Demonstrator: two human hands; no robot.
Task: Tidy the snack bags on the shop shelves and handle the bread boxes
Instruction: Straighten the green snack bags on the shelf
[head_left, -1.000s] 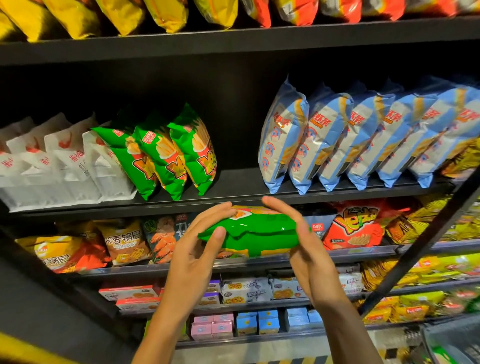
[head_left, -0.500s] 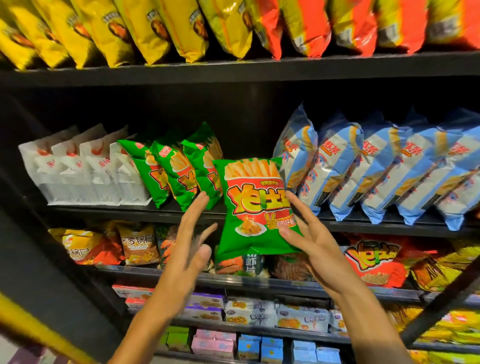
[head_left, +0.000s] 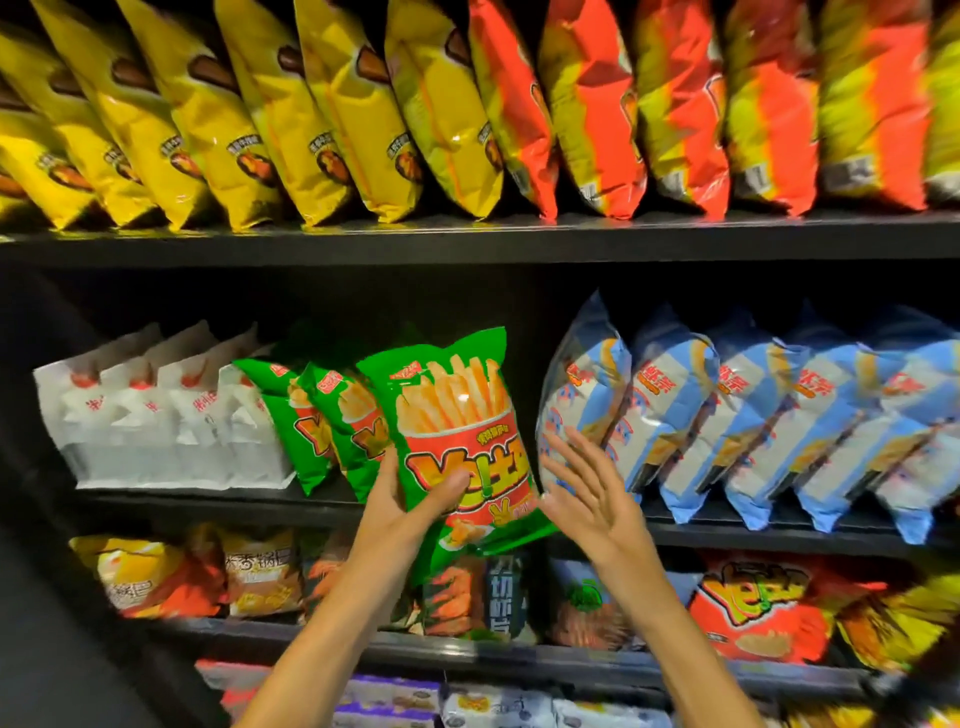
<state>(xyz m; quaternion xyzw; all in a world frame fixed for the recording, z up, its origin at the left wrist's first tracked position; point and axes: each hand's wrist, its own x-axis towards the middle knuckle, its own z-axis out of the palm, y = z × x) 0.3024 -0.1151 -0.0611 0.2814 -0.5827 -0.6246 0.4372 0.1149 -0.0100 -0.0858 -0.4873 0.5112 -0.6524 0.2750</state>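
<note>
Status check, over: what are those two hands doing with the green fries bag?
Left hand grips green fries snack bag, upright at shelf gap. Right hand open beside it. Light-blue bags crowd the right.

Left hand (head_left: 400, 512): grips the green fries bag (head_left: 457, 441) at its lower left, thumb across the front.
Right hand (head_left: 587, 493): fingers spread, beside the bag's lower right edge; contact unclear.
Green fries bag: upright, in front of 2 matching green bags (head_left: 322, 415) on the middle shelf (head_left: 779, 535).
Neighbours: white bags (head_left: 156, 426) left, blue bags (head_left: 753, 410) right.
Top shelf (head_left: 467, 239): yellow bags (head_left: 234, 119), then orange bags (head_left: 701, 104).
</note>
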